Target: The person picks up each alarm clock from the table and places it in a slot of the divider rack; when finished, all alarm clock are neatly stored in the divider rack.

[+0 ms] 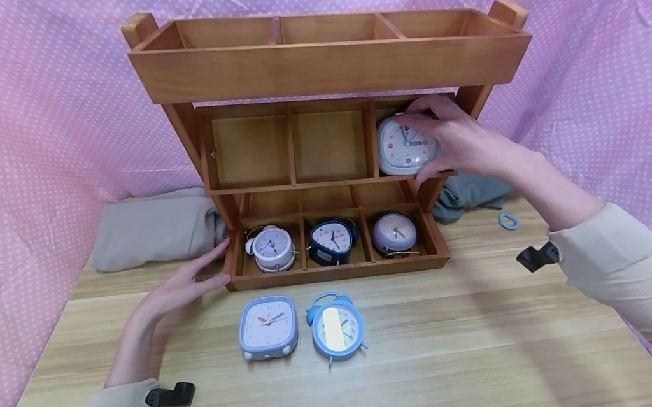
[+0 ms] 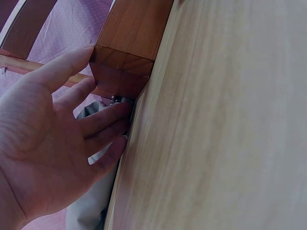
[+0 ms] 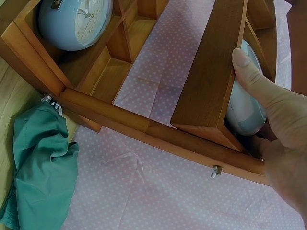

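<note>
Right hand (image 1: pixel 459 139) at 2 o'clock, fingers curled round a pale blue square clock (image 1: pixel 404 146), holding it in the right-hand compartment of the middle tier of a wooden shelf rack (image 1: pixel 327 69); thumb on the clock's side in the right wrist view. Left hand (image 1: pixel 180 288) at 9 o'clock, fingers straight, pressed flat against the left end of the rack's bottom tray, palm on the worktop (image 1: pixel 429 348).

In the bottom tray, left to right: white twin-bell clock (image 1: pixel 272 249), dark blue clock (image 1: pixel 331 240), lilac round clock (image 1: pixel 394 232). On the worktop at 6 o'clock, just in front of the rack: blue square clock (image 1: pixel 268 326) and, just beside it, blue twin-bell clock (image 1: pixel 337 327).

Beige cloth (image 1: pixel 150 229) at 10 o'clock beside the rack; teal cloth (image 1: pixel 466 194) at 3 o'clock, near a small blue ring (image 1: pixel 508 220).
</note>
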### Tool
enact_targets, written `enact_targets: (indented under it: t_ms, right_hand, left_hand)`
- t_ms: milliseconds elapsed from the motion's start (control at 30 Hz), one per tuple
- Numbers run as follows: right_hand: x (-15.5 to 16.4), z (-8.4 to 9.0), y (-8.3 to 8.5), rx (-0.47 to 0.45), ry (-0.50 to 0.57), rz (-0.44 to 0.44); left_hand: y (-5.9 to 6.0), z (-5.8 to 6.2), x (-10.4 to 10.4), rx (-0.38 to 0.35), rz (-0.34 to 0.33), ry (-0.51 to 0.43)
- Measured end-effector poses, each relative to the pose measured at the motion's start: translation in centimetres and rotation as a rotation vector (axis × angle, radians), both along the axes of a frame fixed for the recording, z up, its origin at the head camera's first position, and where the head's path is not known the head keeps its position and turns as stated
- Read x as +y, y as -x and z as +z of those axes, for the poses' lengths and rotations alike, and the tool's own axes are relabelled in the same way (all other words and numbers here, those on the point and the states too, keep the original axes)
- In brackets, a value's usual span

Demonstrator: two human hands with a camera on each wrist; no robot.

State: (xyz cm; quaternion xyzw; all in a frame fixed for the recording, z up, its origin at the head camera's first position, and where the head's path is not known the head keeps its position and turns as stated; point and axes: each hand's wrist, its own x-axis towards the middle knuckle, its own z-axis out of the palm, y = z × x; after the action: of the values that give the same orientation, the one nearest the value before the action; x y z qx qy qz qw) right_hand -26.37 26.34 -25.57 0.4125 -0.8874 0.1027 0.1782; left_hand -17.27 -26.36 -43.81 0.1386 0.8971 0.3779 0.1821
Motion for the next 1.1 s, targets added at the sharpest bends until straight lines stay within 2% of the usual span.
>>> enact_targets:
  t_ms: [333, 567, 700, 1100]
  right_hand:
    - [0.05, 0.1, -0.21, -0.047, -0.016, -0.025]
    - [0.11, 0.42, -0.43, -0.162, -0.008, -0.085]
    - [0.1, 0.59, -0.55, -0.193, -0.008, -0.102]
    - [-0.03, 0.62, -0.82, -0.189, -0.004, -0.122]
  left_hand:
    - [-0.05, 0.11, 0.01, 0.015, -0.008, 0.011]
    - [-0.03, -0.12, -0.03, 0.013, -0.003, 0.003]
    - [0.02, -0.23, -0.07, 0.013, -0.003, -0.002]
    - [-0.03, -0.05, -0.03, 0.011, -0.005, -0.001]
